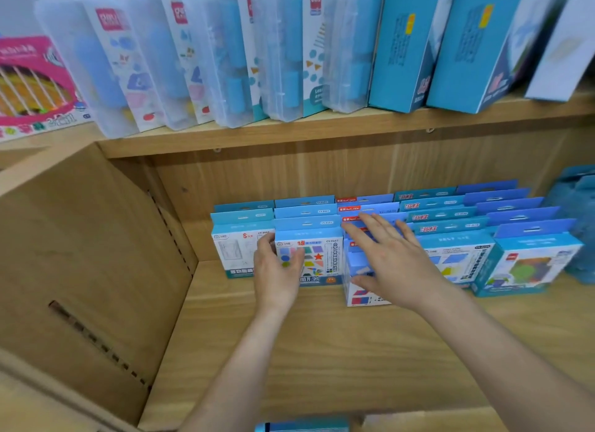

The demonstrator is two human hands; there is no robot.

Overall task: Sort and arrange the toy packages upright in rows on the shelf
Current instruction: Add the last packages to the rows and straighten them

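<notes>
Step in hand: squaring up the rows. The left hand [277, 267] is gripping the left edge of the shapes package [318, 258], which is standing upright at the front of the second row on the lower shelf [322, 351]. The right hand [392, 261], fingers spread and straight, is lying over the red-labelled row [351, 209]. Its front package [357, 295] is sitting forward of its neighbours and appears tilted. Judgement: the next move is calling for pushing that package back, upright and flush.
</notes>
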